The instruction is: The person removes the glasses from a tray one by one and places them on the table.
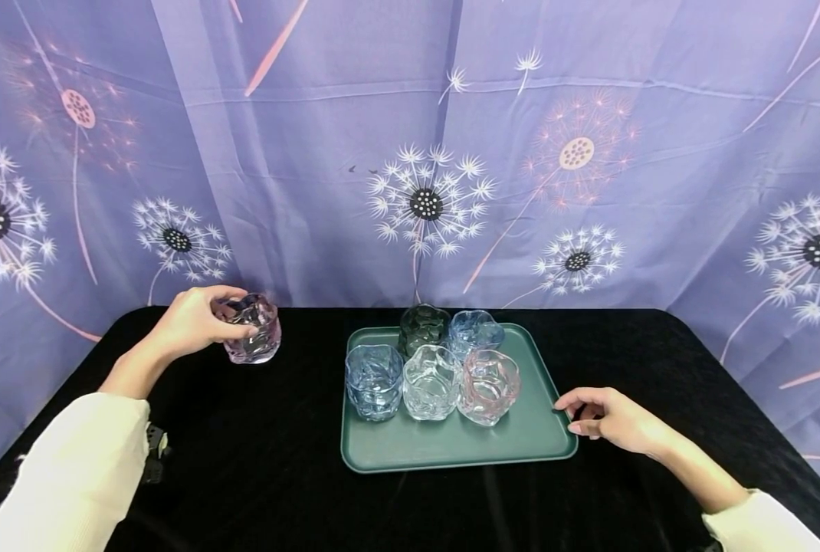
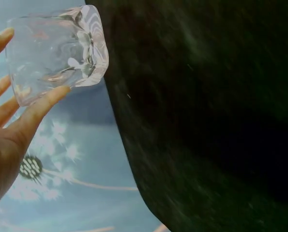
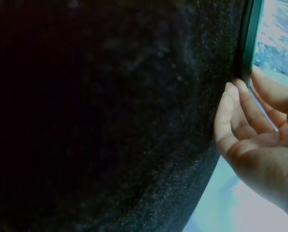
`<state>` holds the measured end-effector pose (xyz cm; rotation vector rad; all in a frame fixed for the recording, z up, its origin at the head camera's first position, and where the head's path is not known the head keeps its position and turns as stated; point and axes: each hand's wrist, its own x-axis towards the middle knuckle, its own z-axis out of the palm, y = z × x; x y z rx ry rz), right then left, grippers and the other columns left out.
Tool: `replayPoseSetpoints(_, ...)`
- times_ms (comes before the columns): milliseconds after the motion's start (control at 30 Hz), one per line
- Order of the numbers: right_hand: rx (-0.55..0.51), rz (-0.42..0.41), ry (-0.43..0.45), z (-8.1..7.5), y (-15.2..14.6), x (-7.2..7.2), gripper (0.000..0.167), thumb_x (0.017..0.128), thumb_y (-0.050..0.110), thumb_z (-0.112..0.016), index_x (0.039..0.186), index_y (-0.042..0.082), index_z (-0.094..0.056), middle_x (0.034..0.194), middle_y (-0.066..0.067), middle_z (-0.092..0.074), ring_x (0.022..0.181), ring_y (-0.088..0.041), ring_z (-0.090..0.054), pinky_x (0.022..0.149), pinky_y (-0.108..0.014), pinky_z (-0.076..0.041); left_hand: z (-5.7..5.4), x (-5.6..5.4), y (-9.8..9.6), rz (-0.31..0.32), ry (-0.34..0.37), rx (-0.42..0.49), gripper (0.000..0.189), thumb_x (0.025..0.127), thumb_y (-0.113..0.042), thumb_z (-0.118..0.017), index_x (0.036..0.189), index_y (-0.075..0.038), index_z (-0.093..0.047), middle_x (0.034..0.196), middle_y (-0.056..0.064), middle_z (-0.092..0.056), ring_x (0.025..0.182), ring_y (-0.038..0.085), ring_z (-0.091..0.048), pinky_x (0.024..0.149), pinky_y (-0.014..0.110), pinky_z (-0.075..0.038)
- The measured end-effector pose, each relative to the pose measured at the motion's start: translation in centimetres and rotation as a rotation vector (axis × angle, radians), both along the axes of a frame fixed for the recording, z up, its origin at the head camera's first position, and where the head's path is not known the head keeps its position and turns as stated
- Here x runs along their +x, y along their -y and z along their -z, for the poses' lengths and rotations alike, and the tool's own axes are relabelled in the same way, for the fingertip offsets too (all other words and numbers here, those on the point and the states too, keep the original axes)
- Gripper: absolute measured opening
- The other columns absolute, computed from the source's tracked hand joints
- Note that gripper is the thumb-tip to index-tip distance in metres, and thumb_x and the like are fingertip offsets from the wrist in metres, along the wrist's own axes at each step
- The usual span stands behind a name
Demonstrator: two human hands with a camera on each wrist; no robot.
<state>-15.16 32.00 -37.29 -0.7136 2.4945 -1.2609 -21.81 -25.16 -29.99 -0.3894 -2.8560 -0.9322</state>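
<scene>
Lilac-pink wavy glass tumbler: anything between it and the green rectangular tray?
Nothing visible stands between the lilac-pink tumbler and the green tray, only black tabletop; but just inside the tray's left rim stands a blue wavy glass tumbler.

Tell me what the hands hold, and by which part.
The left hand grips a pinkish glass near its rim; the right hand pinches the tray by its right edge, near the front.

text: none legible | labels: none | brands: none | numbers: none | signs: none readable
</scene>
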Motion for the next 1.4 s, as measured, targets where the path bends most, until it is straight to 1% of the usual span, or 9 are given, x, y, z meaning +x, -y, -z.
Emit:
replayPoseSetpoints(200,-0.002,-0.004,-0.008,-0.1,-0.1,0.1,0.024,0.081,-0.004,-0.062,0.103,-0.01,-0.057,0.085,-0.01,-0.054,0.062,-0.005,-0.05,0.05,-0.025,-0.045,0.9,0.5,1.9,-0.04,0.027,0.024,0.067,0.07,-0.03,-0.079,0.12,0.007,-0.053,0.089,0.021,-0.065,0.066,0.015,-0.061,0.054,0.025,-0.048)
replayPoseSetpoints(300,-0.002,0.0,-0.009,-0.1,-0.2,0.1,0.023,0.081,-0.005,-0.062,0.103,-0.011,-0.056,0.085,-0.009,-0.054,0.061,-0.005,-0.049,0.05,-0.025,-0.045,1.4,0.5,2.5,-0.06,0.025,0.042,0.067,0.07,-0.031,-0.079,0.12,0.006,-0.053,0.091,0.024,-0.064,0.063,0.013,-0.061,0.054,0.025,-0.048)
replayPoseSetpoints(500,-0.006,0.0,-0.017,-0.1,-0.1,0.2,0.023,0.081,-0.004,-0.062,0.103,-0.011,-0.056,0.084,-0.01,-0.053,0.06,-0.005,-0.049,0.05,-0.026,-0.044,2.1,0.4,3.4,-0.096,0.005,0.045,0.067,0.071,-0.031,-0.079,0.12,0.006,-0.053,0.095,0.026,-0.062,0.065,0.011,-0.06,0.057,0.023,-0.047)
replayPoseSetpoints(567,-0.005,0.004,-0.015,-0.1,-0.1,0.2,0.023,0.081,-0.004,-0.062,0.103,-0.011,-0.056,0.085,-0.011,-0.053,0.061,-0.006,-0.049,0.05,-0.026,-0.044,2.3,0.4,3.6,-0.106,-0.019,0.027,0.066,0.07,-0.031,-0.079,0.119,0.006,-0.055,0.094,0.026,-0.063,0.068,0.013,-0.059,0.058,0.024,-0.046)
replayPoseSetpoints(667,-0.007,0.005,-0.021,-0.1,-0.1,0.2,0.023,0.081,-0.004,-0.062,0.103,-0.01,-0.057,0.084,-0.011,-0.054,0.06,-0.006,-0.049,0.049,-0.026,-0.044,2.6,0.4,3.9,-0.123,-0.05,0.0,0.065,0.07,-0.032,-0.079,0.118,0.006,-0.055,0.094,0.025,-0.063,0.075,0.022,-0.06,0.059,0.027,-0.045)
replayPoseSetpoints(800,-0.004,0.002,-0.032,-0.1,-0.1,0.2,0.023,0.081,-0.004,-0.062,0.102,-0.01,-0.057,0.083,-0.009,-0.054,0.06,-0.005,-0.049,0.049,-0.026,-0.044,3.0,0.6,4.2,-0.142,-0.061,-0.013,0.065,0.071,-0.031,-0.078,0.119,0.007,-0.055,0.094,0.027,-0.063,0.082,0.034,-0.06,0.06,0.03,-0.045)
replayPoseSetpoints(1067,-0.003,0.005,-0.004,-0.2,0.0,0.2,0.023,0.083,-0.004,-0.06,0.104,-0.01,-0.057,0.081,-0.012,-0.055,0.059,-0.005,-0.047,0.048,-0.026,-0.043,3.0,0.6,4.6,-0.145,-0.059,-0.038,0.067,0.073,-0.033,-0.076,0.12,0.008,-0.053,0.094,0.027,-0.062,0.083,0.036,-0.059,0.062,0.033,-0.045)
replayPoseSetpoints(1300,-0.001,0.006,-0.001,-0.2,0.0,0.2,0.023,0.083,-0.003,-0.061,0.104,-0.009,-0.057,0.081,-0.012,-0.055,0.059,-0.006,-0.047,0.048,-0.026,-0.043,2.9,0.4,4.8,-0.137,-0.005,-0.041,0.069,0.075,-0.035,-0.074,0.122,0.008,-0.05,0.101,0.03,-0.06,0.09,0.041,-0.058,0.063,0.035,-0.046)
replayPoseSetpoints(1400,-0.004,0.004,0.0,-0.3,0.0,0.2,0.022,0.083,-0.003,-0.06,0.104,-0.01,-0.057,0.081,-0.012,-0.055,0.058,-0.006,-0.047,0.048,-0.026,-0.042,3.0,0.4,4.8,-0.137,0.0,-0.031,0.068,0.075,-0.035,-0.074,0.122,0.009,-0.05,0.103,0.032,-0.059,0.093,0.043,-0.057,0.064,0.036,-0.047)
